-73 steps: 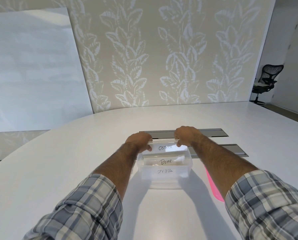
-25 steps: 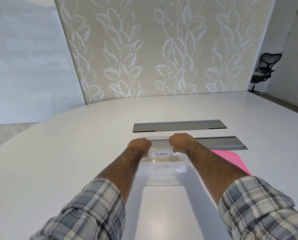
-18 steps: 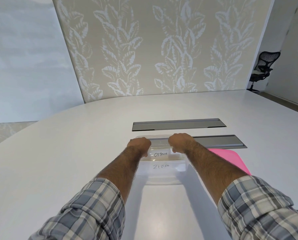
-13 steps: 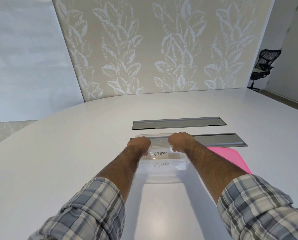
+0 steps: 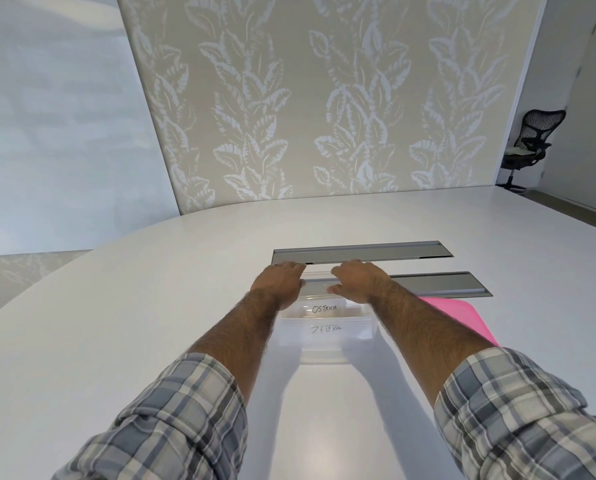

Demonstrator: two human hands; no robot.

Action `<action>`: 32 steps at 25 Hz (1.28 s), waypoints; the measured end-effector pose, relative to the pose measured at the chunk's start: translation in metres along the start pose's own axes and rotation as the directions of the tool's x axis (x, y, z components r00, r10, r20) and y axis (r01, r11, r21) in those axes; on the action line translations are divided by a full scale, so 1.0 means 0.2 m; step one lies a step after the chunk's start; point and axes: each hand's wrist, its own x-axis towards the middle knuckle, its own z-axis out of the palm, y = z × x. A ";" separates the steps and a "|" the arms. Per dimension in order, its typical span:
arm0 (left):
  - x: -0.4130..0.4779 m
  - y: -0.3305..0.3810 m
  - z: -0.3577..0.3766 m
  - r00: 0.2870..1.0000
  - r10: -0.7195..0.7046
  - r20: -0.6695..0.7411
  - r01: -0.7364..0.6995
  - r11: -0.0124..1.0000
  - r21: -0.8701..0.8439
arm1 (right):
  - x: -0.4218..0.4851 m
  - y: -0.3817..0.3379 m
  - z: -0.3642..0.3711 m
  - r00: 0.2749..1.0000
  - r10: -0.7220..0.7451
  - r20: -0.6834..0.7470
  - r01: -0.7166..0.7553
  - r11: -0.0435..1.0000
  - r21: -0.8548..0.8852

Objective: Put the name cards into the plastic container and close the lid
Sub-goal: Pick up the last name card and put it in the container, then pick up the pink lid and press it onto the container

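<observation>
On the white table (image 5: pixel 151 323) I see the clear plastic container (image 5: pixel 326 336), name cards (image 5: pixel 324 318) inside. My left hand (image 5: pixel 281 282) and right hand (image 5: pixel 357 280) lie flat on its lid (image 5: pixel 319 287), fingers spread, gripping nothing.

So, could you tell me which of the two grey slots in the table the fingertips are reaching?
The far grey slot: the left hand and right hand overlap its near edge, while the near grey slot lies right of the right hand.
</observation>
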 end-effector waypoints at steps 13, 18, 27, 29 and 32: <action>-0.25 0.01 -0.34 0.996 -0.027 -0.088 0.029 0.999 0.015 | -0.30 -0.09 -0.27 0.983 0.072 -0.171 -0.077 0.997 -0.025; -0.33 0.08 -0.38 0.995 0.018 -0.101 -0.020 0.999 -0.027 | -0.50 -0.08 -0.33 0.975 0.126 -0.183 -0.139 0.988 -0.060; -0.47 0.47 -0.32 0.981 0.182 -0.067 -0.184 0.982 -0.035 | -0.97 0.11 -0.32 0.958 0.243 -0.153 -0.259 0.962 -0.089; -0.47 0.57 -0.31 0.979 0.195 -0.061 -0.198 0.979 -0.045 | -1.02 0.19 -0.34 0.953 0.259 -0.158 -0.272 0.960 -0.067; -0.43 0.76 -0.27 0.976 0.209 -0.056 -0.212 0.976 -0.059 | -1.08 0.37 -0.33 0.949 0.271 -0.163 -0.282 0.958 -0.045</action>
